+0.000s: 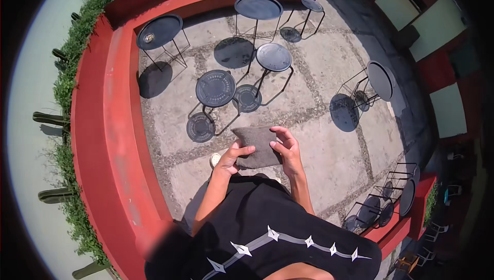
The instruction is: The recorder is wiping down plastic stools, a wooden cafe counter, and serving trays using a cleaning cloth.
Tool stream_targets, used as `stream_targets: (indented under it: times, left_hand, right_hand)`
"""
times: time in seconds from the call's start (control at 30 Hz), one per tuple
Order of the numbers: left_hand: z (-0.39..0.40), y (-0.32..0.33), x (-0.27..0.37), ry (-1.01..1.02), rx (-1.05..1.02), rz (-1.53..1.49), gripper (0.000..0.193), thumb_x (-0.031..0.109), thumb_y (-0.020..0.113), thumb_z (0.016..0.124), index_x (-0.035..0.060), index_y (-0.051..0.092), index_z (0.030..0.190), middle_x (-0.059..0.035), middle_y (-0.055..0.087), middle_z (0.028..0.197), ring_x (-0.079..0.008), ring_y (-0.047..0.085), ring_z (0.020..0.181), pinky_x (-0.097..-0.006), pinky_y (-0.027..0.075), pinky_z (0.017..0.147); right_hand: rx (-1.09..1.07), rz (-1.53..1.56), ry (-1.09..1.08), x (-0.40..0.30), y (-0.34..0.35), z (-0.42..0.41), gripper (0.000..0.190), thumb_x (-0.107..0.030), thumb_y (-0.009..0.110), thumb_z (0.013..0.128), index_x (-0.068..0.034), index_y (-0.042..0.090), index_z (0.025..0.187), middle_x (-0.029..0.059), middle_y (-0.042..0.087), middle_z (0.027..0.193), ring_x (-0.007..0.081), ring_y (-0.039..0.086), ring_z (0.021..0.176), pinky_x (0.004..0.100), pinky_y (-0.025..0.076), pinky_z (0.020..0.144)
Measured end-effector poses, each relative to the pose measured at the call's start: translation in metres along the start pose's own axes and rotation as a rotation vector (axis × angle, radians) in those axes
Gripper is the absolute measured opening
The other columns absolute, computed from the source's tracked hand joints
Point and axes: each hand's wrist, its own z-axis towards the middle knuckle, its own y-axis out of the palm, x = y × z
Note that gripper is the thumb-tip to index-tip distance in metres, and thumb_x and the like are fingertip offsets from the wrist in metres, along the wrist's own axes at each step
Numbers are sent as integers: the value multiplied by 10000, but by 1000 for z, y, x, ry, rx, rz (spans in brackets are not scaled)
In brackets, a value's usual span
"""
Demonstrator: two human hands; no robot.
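Note:
A small grey-brown fabric cushion or pouch (257,150) is held in front of my body, between both hands. My left hand (232,156) grips its left side, with the thumb lying across the face. On the opposite side my right hand (286,149) has its thumb on the near face and its fingers around the upper right corner. The fingers behind the cloth are partly hidden. Below the hands, my black shirt (266,202) covers most of the lower view, and part of a light shoe (215,159) shows past my left wrist.
A perforated black stool (215,88) and another metal stool (274,57) stand ahead on concrete paving (328,156). Round black tray tables (258,8) stand farther out. A red masonry bench (119,125) with plants (63,94) curves along the left. More tables (408,197) are at right.

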Motion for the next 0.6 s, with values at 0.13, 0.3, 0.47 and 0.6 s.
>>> stream_targets:
  times: [0.13, 0.3, 0.47, 0.6]
  left_hand:
    - [-33, -60, 60, 148, 228, -83, 466, 135, 665, 843, -17, 489, 1248, -120, 615, 1158, -224, 621, 1045, -359, 491, 926]
    - [-67, -115, 133, 240, 371, -65, 316, 153, 619, 893, 17, 570, 1174, -86, 634, 1130, -167, 617, 1009, -324, 494, 876]
    - [-73, -161, 175, 358, 477, -86, 319, 181, 594, 914, 20, 561, 1187, -76, 626, 1142, -180, 586, 1072, -337, 455, 926]
    - [-68, -194, 208, 417, 581, -157, 323, 178, 568, 929, 18, 542, 1208, -78, 604, 1181, -184, 582, 1077, -333, 445, 937]
  right_hand:
    - [-97, -82, 33, 26, 76, 58, 371, -56, 670, 781, -92, 584, 1140, 2, 548, 1160, 73, 519, 964, 205, 403, 753]
    - [-177, -79, 107, 46, 159, 114, 319, -37, 612, 838, -75, 578, 1152, 27, 612, 1128, 76, 561, 950, 207, 436, 733]
    - [-273, -104, 215, 71, 209, 171, 291, -32, 565, 858, -65, 579, 1147, 28, 619, 1112, 82, 562, 945, 228, 432, 778]
    - [-301, -209, 334, 82, 247, 225, 269, -44, 510, 862, -71, 586, 1118, 25, 647, 1064, 75, 575, 872, 248, 453, 769]
